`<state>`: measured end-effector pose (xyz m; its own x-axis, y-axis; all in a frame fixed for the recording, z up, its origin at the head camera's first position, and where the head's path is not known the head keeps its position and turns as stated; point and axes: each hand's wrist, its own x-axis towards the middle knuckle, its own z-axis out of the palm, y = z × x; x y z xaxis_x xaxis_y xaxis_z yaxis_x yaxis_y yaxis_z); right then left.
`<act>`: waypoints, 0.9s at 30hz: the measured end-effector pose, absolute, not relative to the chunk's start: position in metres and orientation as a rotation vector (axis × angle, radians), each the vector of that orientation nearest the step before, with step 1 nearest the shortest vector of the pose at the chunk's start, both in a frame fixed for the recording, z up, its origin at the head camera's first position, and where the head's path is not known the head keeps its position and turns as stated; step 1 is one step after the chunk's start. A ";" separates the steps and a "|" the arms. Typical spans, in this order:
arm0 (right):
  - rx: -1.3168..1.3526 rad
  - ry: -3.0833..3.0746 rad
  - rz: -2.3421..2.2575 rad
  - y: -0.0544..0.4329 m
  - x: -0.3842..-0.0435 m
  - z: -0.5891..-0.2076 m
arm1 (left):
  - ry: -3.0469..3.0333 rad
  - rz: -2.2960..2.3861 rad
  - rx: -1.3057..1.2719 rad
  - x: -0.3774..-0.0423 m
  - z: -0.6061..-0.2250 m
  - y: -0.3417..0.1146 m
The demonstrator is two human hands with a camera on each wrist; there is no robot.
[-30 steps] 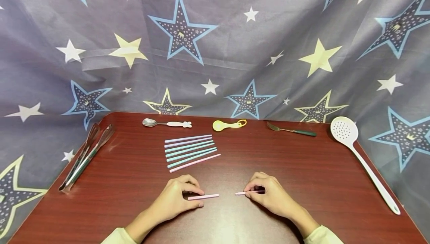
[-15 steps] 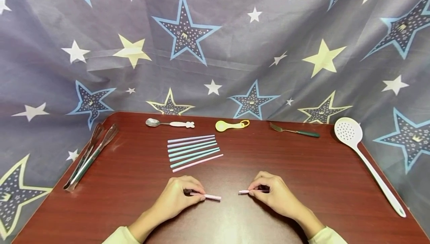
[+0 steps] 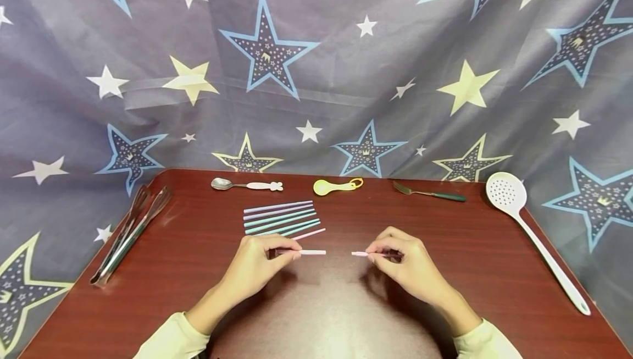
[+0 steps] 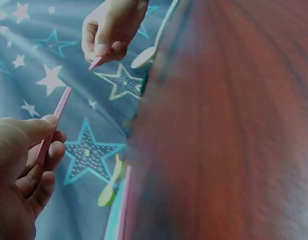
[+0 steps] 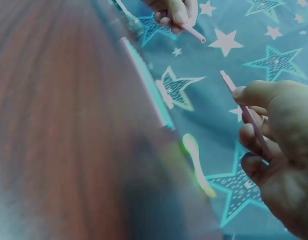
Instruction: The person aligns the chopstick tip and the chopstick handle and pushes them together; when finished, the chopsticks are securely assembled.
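My left hand (image 3: 254, 260) pinches a short pink stick (image 3: 314, 252) between thumb and fingers, its free end pointing right. Opposite it, my right hand (image 3: 412, 265) pinches a second pink stick (image 3: 359, 254), whose narrower tip points left. A gap separates the two facing ends, and both hands are raised off the table. The right wrist view shows the stepped tip of the right stick (image 5: 227, 79) and a small hole in the end of the left stick (image 5: 196, 34). Behind my left hand lies a row of several long purple, teal and pink sticks (image 3: 282, 217), partly covered by it.
Along the back edge lie a spoon with a white handle (image 3: 247, 185), a yellow measuring spoon (image 3: 336, 186) and a green-handled fork (image 3: 430, 192). Metal tongs (image 3: 129, 238) lie on the left, a white skimmer (image 3: 536, 241) on the right. A starry curtain (image 3: 336, 73) hangs behind.
Both hands have lifted and moved away from me with their sticks, staying apart. My left hand now covers part of the stick row. The left stick has levelled out.
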<state>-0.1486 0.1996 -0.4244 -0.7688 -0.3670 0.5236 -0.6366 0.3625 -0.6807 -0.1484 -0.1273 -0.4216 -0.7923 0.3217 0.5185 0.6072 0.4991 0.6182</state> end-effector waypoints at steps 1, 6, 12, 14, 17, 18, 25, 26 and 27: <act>0.895 -2.325 1.366 0.199 -0.149 -0.422 | -2.403 -1.196 -0.777 -0.149 -0.420 -0.126; 0.908 -2.265 1.384 0.193 -0.151 -0.412 | -2.378 -1.225 -0.767 -0.152 -0.417 -0.118; 0.903 -2.243 1.398 0.187 -0.151 -0.408 | -2.370 -1.231 -0.746 -0.153 -0.413 -0.109; 0.910 -2.234 1.397 0.185 -0.150 -0.408 | -2.373 -1.233 -0.742 -0.153 -0.413 -0.107; 0.918 -2.230 1.391 0.183 -0.149 -0.408 | -2.378 -1.236 -0.735 -0.153 -0.412 -0.105; 0.917 -2.229 1.388 0.183 -0.149 -0.408 | -2.381 -1.236 -0.736 -0.153 -0.412 -0.104; 0.926 -2.221 1.381 0.181 -0.148 -0.410 | -2.404 -1.242 -0.751 -0.152 -0.415 -0.104; 0.928 -2.224 1.378 0.180 -0.148 -0.411 | -2.404 -1.244 -0.752 -0.152 -0.415 -0.104; 0.932 -2.224 1.376 0.180 -0.148 -0.412 | -2.405 -1.244 -0.751 -0.152 -0.415 -0.104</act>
<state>-0.1481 0.1800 -0.4118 -0.7161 -0.3429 0.6080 -0.6971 0.3069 -0.6479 -0.1517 -0.1037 -0.4153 -0.8065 0.3012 0.5088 0.5893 0.4797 0.6501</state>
